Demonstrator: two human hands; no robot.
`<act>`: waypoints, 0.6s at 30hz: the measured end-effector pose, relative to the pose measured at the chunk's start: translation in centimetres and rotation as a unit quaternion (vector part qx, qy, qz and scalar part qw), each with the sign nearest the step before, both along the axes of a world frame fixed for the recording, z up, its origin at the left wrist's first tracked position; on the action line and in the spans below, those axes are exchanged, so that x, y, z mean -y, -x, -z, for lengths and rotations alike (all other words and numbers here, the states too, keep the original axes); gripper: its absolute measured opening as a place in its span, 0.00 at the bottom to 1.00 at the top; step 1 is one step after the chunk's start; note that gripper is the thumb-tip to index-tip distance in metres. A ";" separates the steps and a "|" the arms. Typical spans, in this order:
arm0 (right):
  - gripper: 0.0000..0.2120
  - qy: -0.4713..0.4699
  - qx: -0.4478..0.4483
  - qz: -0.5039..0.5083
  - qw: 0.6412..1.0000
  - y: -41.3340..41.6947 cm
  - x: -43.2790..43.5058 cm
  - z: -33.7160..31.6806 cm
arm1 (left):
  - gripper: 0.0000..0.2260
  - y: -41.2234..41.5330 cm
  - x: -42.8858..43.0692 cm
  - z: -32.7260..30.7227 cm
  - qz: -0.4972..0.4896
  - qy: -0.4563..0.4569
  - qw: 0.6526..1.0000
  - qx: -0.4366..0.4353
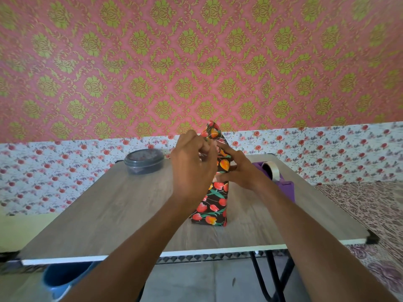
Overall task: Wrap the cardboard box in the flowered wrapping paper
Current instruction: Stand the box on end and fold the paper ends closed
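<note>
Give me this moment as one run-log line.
stage: top end fold | left hand: pinches wrapping paper flap | right hand: presses fold against box | tape dispenser: on table, untouched

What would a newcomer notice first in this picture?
First the tall wrapped box, upright in the middle of the table, its flowered wrapping paper black with red tulips, both hands at its top: the left hand pinches the loose flap, the right hand presses beside it. Then the pink wallpaper with green-gold ornaments behind, and the purple tape dispenser right of the box.
</note>
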State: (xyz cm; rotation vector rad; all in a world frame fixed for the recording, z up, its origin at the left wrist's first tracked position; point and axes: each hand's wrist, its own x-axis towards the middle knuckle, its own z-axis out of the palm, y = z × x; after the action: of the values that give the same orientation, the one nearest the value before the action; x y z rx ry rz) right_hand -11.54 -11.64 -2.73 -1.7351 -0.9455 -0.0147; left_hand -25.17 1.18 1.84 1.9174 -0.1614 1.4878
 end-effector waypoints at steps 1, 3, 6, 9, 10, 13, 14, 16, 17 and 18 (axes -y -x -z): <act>0.44 0.004 0.005 0.005 1.000 0.0 0.0 -0.1 | 0.13 0.2 0.1 0.0 0.003 -0.003 1.000 0.001; 0.46 0.031 0.015 0.030 0.999 0.1 -0.1 -0.1 | 0.10 0.2 0.1 -0.5 0.004 0.022 1.000 -0.022; 0.47 0.032 0.020 0.024 0.999 0.5 -0.2 0.2 | 0.09 -0.4 -1.3 -1.3 -0.005 0.014 0.998 -0.065; 0.45 0.020 0.018 0.016 1.000 0.8 0.3 0.3 | 0.18 -0.8 -2.8 -1.6 0.017 -0.061 0.988 -0.138; 0.45 0.022 0.015 0.023 0.999 0.9 0.4 0.2 | 0.19 -0.9 -3.0 -1.7 0.031 -0.075 0.985 -0.155; 0.44 0.027 0.012 0.033 0.999 0.9 0.4 0.3 | 0.20 -0.8 -3.3 -2.1 0.030 -0.111 0.982 -0.151; 0.44 0.027 0.013 0.034 0.999 0.8 0.4 0.3 | 0.19 -0.8 -3.4 -2.3 0.022 -0.119 0.982 -0.143; 0.44 0.025 0.016 0.038 0.999 0.8 0.4 0.3 | 0.17 -0.8 -3.7 -2.8 0.020 -0.140 0.981 -0.133; 0.44 0.022 0.017 0.038 0.999 0.8 0.4 0.3 | 0.16 -0.8 -3.9 -3.1 0.025 -0.158 0.977 -0.139; 0.44 0.019 0.016 0.035 0.999 0.7 0.4 0.3 | 0.15 -0.7 -4.1 -3.4 0.030 -0.178 0.972 -0.148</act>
State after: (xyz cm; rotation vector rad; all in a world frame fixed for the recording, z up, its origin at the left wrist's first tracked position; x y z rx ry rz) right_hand -12.28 -12.05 -3.06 -1.8068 -0.9135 -0.0707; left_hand -24.50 5.25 5.23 2.3742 -0.3668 1.1726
